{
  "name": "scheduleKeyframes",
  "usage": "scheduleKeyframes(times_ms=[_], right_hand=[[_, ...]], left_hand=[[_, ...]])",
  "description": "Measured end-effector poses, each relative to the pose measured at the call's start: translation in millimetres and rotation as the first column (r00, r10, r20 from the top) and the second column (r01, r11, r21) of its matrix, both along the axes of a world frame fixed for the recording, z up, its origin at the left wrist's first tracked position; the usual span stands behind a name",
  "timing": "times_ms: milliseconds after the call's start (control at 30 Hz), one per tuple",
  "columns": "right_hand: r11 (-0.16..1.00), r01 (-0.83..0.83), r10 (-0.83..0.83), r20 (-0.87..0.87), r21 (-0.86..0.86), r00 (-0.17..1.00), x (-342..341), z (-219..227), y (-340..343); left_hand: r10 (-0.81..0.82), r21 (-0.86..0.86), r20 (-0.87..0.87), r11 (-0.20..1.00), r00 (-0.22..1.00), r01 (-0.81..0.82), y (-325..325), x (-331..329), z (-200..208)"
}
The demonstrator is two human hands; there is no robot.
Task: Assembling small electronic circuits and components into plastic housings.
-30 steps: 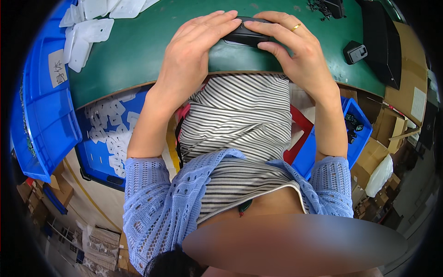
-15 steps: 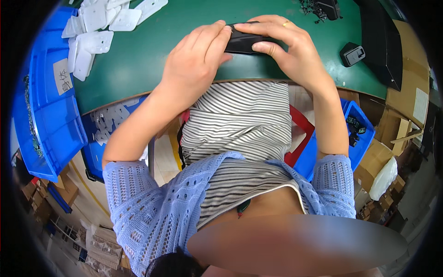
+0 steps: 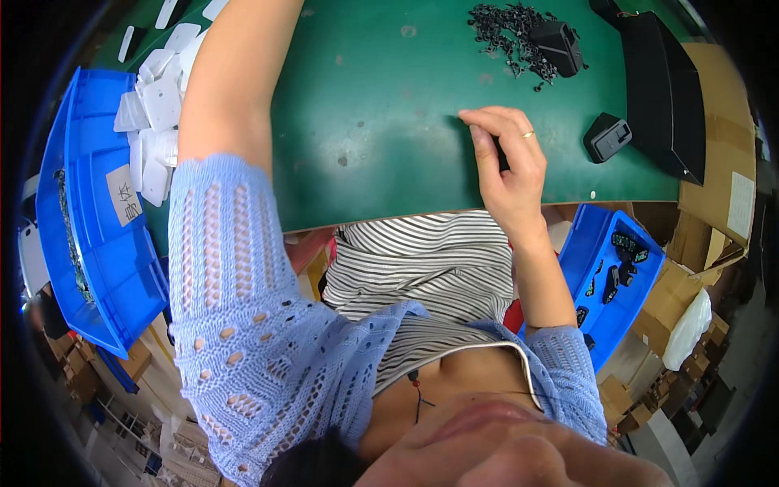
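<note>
My right hand (image 3: 513, 166), released, half curled, was over the green bench (image 3: 381, 146).
Black grey-faced device (image 3: 607, 139): lay to its right. Black screws (image 3: 505, 32), heaped: lay farther, against a black block (image 3: 557, 49). Left hand: out of view; I couldn't tell its hold.

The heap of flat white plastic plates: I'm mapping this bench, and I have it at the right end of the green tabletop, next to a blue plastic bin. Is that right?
The side is wrong: the head view shows the heap of flat white plastic plates at the left end of the green tabletop. It is next to a blue plastic bin, as you say.
</note>
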State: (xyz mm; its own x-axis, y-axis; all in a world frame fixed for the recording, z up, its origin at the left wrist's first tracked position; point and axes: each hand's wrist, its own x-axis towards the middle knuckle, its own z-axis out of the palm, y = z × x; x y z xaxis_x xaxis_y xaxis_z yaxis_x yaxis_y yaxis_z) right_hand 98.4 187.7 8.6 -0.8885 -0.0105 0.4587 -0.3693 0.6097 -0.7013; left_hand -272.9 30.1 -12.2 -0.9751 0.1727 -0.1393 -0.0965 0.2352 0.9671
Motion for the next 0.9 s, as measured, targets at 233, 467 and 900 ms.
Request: scheduleKeyframes(times_ms=[233,467,900], right_hand=[[0.999,0.027,-0.027,-0.024,0.026,0.999,-3.8,-1.6,2.9],[1.0,-0.002,0.004,-0.057,0.03,0.998,-8.0,-4.8,0.2],[0.985,0.161,-0.164,-0.048,-0.06,0.985,-28.9,0.0,18.2]], left_hand=[[-0.07,-0.201,0.098,0.976,0.993,0.089,-33.1,-8.5,15.3],[-0.335,-0.782,-0.47,0.586,0.817,-0.209,-126.2,137.9,67.5],[-0.592,-0.841,-0.525,0.247,0.611,-0.482,-149.5,204.4,41.7]])
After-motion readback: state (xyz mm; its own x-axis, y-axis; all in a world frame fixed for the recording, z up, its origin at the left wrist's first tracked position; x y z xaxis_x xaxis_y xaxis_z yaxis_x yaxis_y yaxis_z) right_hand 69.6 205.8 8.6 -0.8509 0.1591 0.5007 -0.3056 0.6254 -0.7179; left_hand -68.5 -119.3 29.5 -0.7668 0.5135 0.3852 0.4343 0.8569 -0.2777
